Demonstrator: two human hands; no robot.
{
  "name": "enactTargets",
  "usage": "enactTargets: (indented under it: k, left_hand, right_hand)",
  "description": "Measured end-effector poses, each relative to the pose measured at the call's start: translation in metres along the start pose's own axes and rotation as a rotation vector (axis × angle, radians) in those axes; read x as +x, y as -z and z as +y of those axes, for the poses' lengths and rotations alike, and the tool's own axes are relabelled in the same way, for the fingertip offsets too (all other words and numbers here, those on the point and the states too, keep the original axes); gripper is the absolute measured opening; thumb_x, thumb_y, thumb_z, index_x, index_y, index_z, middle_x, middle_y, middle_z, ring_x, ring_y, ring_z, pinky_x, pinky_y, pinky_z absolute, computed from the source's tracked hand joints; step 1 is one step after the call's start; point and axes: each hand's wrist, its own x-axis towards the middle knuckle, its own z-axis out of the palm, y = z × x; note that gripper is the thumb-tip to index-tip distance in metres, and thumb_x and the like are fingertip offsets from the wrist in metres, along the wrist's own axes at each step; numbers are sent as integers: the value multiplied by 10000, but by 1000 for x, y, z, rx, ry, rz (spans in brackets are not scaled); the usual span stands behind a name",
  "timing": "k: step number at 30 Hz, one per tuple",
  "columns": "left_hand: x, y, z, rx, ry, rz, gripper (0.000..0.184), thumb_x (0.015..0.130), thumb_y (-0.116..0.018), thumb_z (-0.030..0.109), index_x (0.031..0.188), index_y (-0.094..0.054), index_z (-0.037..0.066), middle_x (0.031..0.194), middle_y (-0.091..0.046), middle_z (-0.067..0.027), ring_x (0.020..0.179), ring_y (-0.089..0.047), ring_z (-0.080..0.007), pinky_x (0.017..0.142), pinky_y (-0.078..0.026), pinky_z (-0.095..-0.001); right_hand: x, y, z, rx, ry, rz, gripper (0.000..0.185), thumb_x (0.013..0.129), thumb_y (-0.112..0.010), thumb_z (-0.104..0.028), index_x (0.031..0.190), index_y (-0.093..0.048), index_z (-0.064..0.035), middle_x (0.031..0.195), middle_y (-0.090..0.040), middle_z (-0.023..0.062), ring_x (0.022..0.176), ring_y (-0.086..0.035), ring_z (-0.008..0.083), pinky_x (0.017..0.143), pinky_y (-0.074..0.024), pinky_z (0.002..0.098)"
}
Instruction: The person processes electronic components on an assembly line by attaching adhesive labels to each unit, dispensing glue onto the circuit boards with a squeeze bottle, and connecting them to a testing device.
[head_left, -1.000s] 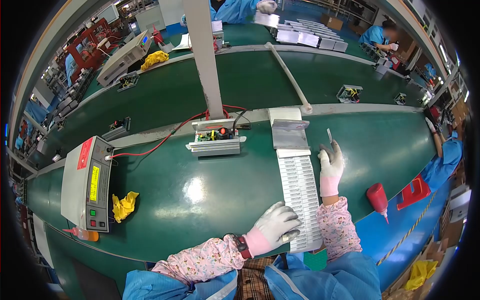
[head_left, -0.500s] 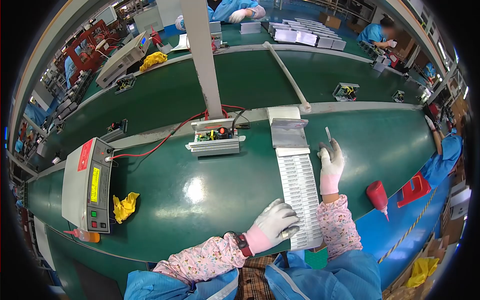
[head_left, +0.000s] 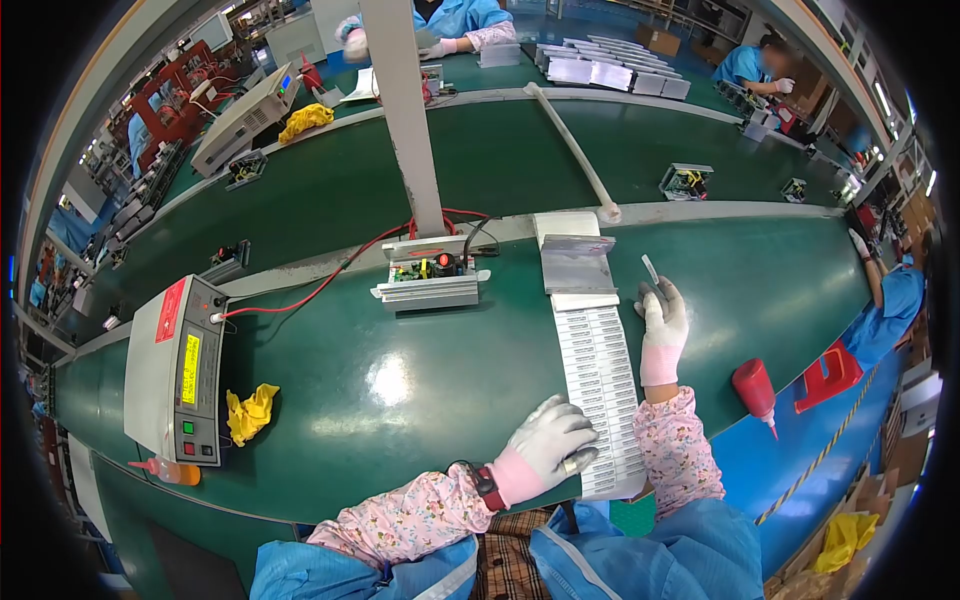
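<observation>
My left hand (head_left: 548, 452), in a white and pink glove, rests on the left edge of a long sheet of printed labels (head_left: 598, 380), its fingers slightly spread. To the right of the sheet, my right hand (head_left: 662, 325) is raised with a small white label (head_left: 650, 268) pinched at its fingertips. A silver metal bracket (head_left: 578, 268) lies on the white paper at the top end of the sheet. Left of it stands a metal-cased circuit board (head_left: 432, 280) with red and black wires.
A tester (head_left: 175, 370) with a lit display stands at the left, by a yellow cloth (head_left: 250, 413). A red bottle (head_left: 754, 392) lies at the right. Boards, including one (head_left: 686, 182), sit on the green belt beyond a rail. Co-workers are across and at the right.
The label at my right fingertips has tilted leftward. My left hand has barely moved. Boards on the far belt have shifted left, and the co-worker's hands across have moved left.
</observation>
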Motion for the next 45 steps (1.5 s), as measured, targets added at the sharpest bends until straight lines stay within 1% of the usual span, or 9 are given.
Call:
enactTargets:
  k: [17,28,36,38,39,41,43,44,45]
  left_hand:
    - [0,0,-1,-2,-16,19,290,926,-677,314,1107,-710,88,1158,-665,-77,1194,-568,-279,1193,-344,-465]
    - [1,0,-1,24,-30,36,281,902,-696,313,1086,-715,101,1161,-674,-57,1194,-574,-272,1196,-329,-494]
    - [4,2,0,33,-47,52,258,913,-650,310,1073,-711,118,1148,-673,-43,1212,-553,-270,1202,-299,-508]
    - [4,1,1,22,-44,55,256,914,-649,312,1071,-709,118,1149,-670,-43,1212,-553,-271,1202,-299,-509]
    - [3,0,1,16,-39,55,255,916,-648,314,1068,-707,118,1150,-668,-43,1211,-553,-272,1201,-298,-511]
    - [2,0,0,11,-28,58,253,919,-646,318,1063,-702,117,1152,-663,-44,1211,-552,-274,1201,-297,-514]
    - [1,1,0,16,-24,54,254,915,-659,314,1065,-708,114,1148,-670,-42,1208,-559,-273,1200,-302,-514]
    - [1,2,0,18,-22,45,256,912,-671,310,1067,-713,112,1144,-677,-40,1205,-565,-272,1199,-307,-514]
    - [2,2,0,21,-20,38,257,908,-683,307,1069,-718,109,1141,-683,-39,1202,-572,-271,1197,-312,-513]
  right_hand:
    - [1,0,2,45,7,5,358,1016,-574,-68,1342,-513,67,1184,-660,184,1030,-657,190,883,-546,264]
    - [0,3,2,-33,4,40,271,997,-623,-92,1189,-621,99,1059,-681,161,849,-673,174,820,-570,262]
    - [36,9,-12,-48,-53,62,389,979,-644,-177,1284,-613,62,1084,-691,143,893,-657,166,821,-558,263]
    - [80,9,-16,-382,257,55,454,953,-647,-201,1324,-595,56,1124,-695,135,875,-642,174,838,-547,289]
    - [105,1,-14,-449,422,93,470,924,-657,-213,1332,-606,13,1165,-702,134,896,-653,210,863,-528,310]
    - [146,-5,-29,-772,349,94,516,893,-663,-199,1386,-588,-66,1256,-679,137,1042,-660,293,916,-516,351]
    - [211,-4,-7,-1096,554,87,613,852,-673,-191,1448,-539,-137,1358,-637,116,1175,-619,337,978,-499,387]
    - [223,-7,-8,-1089,566,74,613,852,-673,-191,1448,-539,-137,1358,-637,116,1175,-619,337,978,-499,387]
    - [235,-13,-10,-1346,589,64,630,853,-655,-163,1468,-517,-149,1384,-617,116,1192,-607,346,996,-493,400]
